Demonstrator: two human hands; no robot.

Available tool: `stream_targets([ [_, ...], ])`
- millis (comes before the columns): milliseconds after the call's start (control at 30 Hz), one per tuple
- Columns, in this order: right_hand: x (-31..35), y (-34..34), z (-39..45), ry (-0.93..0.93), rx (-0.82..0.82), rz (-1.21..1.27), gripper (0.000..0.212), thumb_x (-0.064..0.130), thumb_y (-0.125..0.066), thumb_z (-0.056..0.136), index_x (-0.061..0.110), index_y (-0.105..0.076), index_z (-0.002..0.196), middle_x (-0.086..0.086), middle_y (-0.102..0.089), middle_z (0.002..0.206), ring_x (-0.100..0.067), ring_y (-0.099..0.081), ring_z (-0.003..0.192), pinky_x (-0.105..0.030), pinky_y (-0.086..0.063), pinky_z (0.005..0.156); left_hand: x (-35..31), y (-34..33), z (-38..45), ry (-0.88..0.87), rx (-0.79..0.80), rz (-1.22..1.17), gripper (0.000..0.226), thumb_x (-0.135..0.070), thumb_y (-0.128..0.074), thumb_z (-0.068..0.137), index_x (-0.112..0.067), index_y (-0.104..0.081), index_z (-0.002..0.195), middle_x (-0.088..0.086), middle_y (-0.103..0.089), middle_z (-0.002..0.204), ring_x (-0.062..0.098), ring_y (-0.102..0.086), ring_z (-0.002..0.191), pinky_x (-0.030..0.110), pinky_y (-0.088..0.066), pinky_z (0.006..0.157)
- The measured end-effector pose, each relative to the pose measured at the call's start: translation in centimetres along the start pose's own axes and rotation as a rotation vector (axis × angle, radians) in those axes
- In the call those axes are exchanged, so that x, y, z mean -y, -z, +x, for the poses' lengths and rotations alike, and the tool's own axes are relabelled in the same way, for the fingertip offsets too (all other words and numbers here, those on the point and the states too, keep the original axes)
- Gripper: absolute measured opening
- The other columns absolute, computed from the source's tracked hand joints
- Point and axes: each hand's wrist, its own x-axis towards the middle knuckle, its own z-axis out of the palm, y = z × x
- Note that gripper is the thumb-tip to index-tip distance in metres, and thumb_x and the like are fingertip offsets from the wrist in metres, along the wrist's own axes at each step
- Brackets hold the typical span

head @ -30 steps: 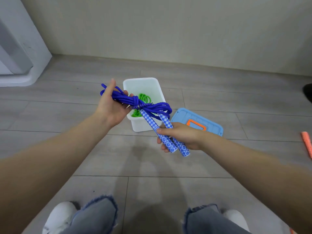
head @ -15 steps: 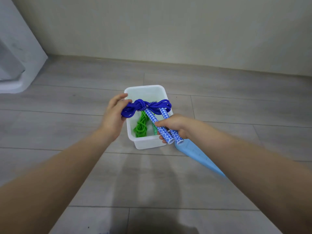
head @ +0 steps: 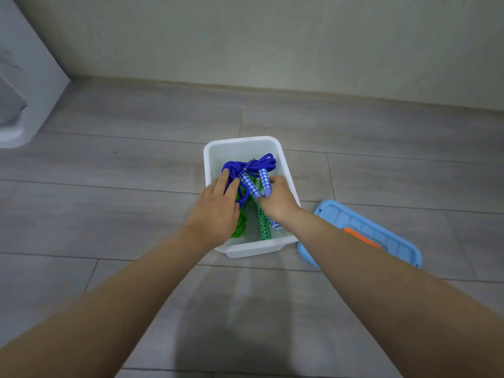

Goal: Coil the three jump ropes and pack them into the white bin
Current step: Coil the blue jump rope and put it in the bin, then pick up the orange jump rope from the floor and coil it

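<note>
Two hands at frame centre inside white bin (head: 290, 179) — left hand (head: 215, 211) fingers straight on blue jump rope (head: 246, 167), right hand (head: 278, 201) gripping its handles — green jump rope (head: 264, 227) beneath; no readable writing.

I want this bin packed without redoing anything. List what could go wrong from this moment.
1. The coiled blue jump rope has loops near the rim of the white plastic bin; once the left hand and right hand let go, it may spring loose.
2. It lies on the green jump rope, so the two cords could tangle.
3. With one rope still to pack, a bulging pile might stop the light blue lid from seating.
</note>
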Motion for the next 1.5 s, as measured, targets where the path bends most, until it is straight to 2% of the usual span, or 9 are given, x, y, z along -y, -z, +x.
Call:
stream_targets([
  [100,-0.7,-0.6,1.1,0.018,0.043,-0.086,0.027,0.009,-0.059,0.083,0.008,-0.052,0.109,-0.008,-0.062,0.092,-0.025,-0.06,0.083,-0.03,-0.044,0.07,-0.2,-0.1,0.3,0.013,0.007,0.194,0.054,-0.032,-0.037,0.099,-0.016,-0.027,0.15,0.012,-0.02,0.158,0.029,-0.033,0.138,0.048,-0.009,0.117],
  [333,-0.5,-1.0,0.8,-0.015,0.317,-0.437,0.029,0.013,-0.048,0.088,0.004,-0.048,0.115,-0.012,-0.056,0.1,-0.025,-0.056,0.084,-0.033,-0.044,0.069,0.1,-0.1,0.1,-0.016,0.384,0.577,0.05,-0.042,-0.026,0.099,-0.023,-0.042,0.141,0.008,-0.02,0.159,0.037,0.005,0.147,0.059,0.008,0.115],
  [467,-1.1,-1.1,0.5,-0.004,0.407,-0.621,0.03,0.009,-0.046,0.093,0.002,-0.045,0.122,-0.019,-0.043,0.134,-0.026,-0.05,0.094,-0.031,-0.039,0.075,-0.2,-0.2,0.6,-0.095,0.497,0.75,0.053,-0.043,-0.025,0.098,-0.024,-0.035,0.147,0.008,-0.019,0.159,0.034,-0.005,0.147,0.062,0.015,0.11],
  [567,-1.2,-1.0,-0.2,0.034,0.444,-0.751,0.045,0.012,-0.043,0.097,-0.001,-0.035,0.139,-0.019,-0.028,0.149,-0.032,-0.04,0.129,-0.035,-0.037,0.097,-0.5,-0.8,1.2,-0.127,0.598,0.839,0.052,-0.043,-0.027,0.096,-0.028,-0.039,0.144,0.003,-0.036,0.15,0.03,-0.025,0.139,0.063,0.019,0.107],
  [633,-0.8,-0.8,-0.7,0.057,0.439,-0.759,0.049,0.012,-0.042,0.097,0.0,-0.032,0.143,-0.019,-0.023,0.153,-0.032,-0.034,0.136,-0.038,-0.033,0.105,-1.0,-0.7,1.7,-0.103,0.65,0.827,0.049,-0.041,-0.027,0.095,-0.031,-0.039,0.142,-0.001,-0.042,0.145,0.027,-0.031,0.134,0.062,0.017,0.108],
  [733,-0.6,-0.8,-1.1,0.064,0.425,-0.678,0.041,0.008,-0.043,0.093,0.001,-0.039,0.133,-0.018,-0.031,0.145,-0.031,-0.049,0.113,-0.033,-0.039,0.084,-1.7,-0.2,1.8,-0.081,0.66,0.776,0.043,-0.039,-0.03,0.096,-0.031,-0.046,0.136,-0.005,-0.051,0.134,0.028,-0.035,0.131,0.061,0.014,0.109],
  [900,-1.0,0.8,-3.5,0.246,0.296,-0.533,0.031,0.003,-0.046,0.087,0.0,-0.047,0.117,-0.017,-0.045,0.126,-0.033,-0.051,0.108,-0.029,-0.033,0.076,-0.8,-0.3,0.5,0.01,0.401,0.473,0.039,-0.037,-0.028,0.096,-0.023,-0.058,0.116,0.0,-0.057,0.126,0.027,-0.03,0.136,0.055,0.007,0.114],
  [1133,-2.2,7.4,-6.8,0.436,0.072,-0.45,0.047,0.003,-0.047,0.088,0.008,-0.049,0.134,-0.011,-0.051,0.136,-0.027,-0.046,0.125,-0.037,-0.038,0.104,-4.3,1.2,1.2,-0.086,0.244,0.329,0.065,-0.047,-0.012,0.087,-0.027,-0.035,0.145,-0.004,-0.036,0.151,0.025,-0.02,0.144,0.048,-0.001,0.116],
  [1500,-12.3,20.4,-13.4,0.098,-0.095,-0.235,0.046,0.009,-0.053,0.089,0.01,-0.045,0.135,-0.01,-0.048,0.138,-0.025,-0.045,0.128,-0.028,-0.035,0.103,-22.6,1.8,2.9,-0.429,0.379,0.185,0.074,-0.049,-0.027,0.079,-0.028,-0.024,0.15,-0.002,-0.025,0.157,0.024,-0.017,0.145,0.037,-0.012,0.115],
])
